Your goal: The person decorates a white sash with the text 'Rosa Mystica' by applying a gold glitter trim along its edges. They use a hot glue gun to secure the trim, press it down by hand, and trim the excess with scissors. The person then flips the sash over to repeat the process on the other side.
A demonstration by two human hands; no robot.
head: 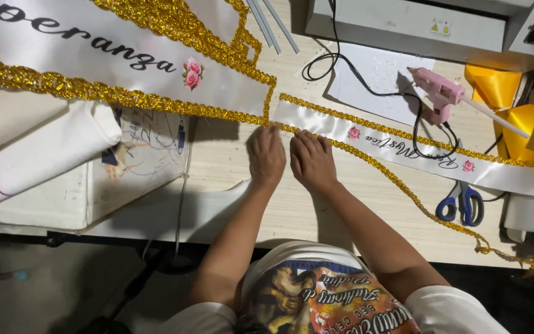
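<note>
A narrow white satin sash [403, 146] with pink rose prints and script lettering lies across the wooden table, edged by gold glitter braid [397, 179]. My left hand [266, 154] and my right hand [311, 159] rest side by side, fingertips pressing the gold braid at the sash's near-left end. Neither hand grips anything. A wider white sash [125, 55] with the same gold trim lies at the upper left, its end just above my fingers.
A pink glue gun [440, 93] with a black cord stands on white paper at the right. Blue-handled scissors [461, 201] lie under the narrow sash. Yellow ribbon [508, 105] sits far right. Folded white cloth [38, 154] is at left. A grey machine [415, 21] stands at the back.
</note>
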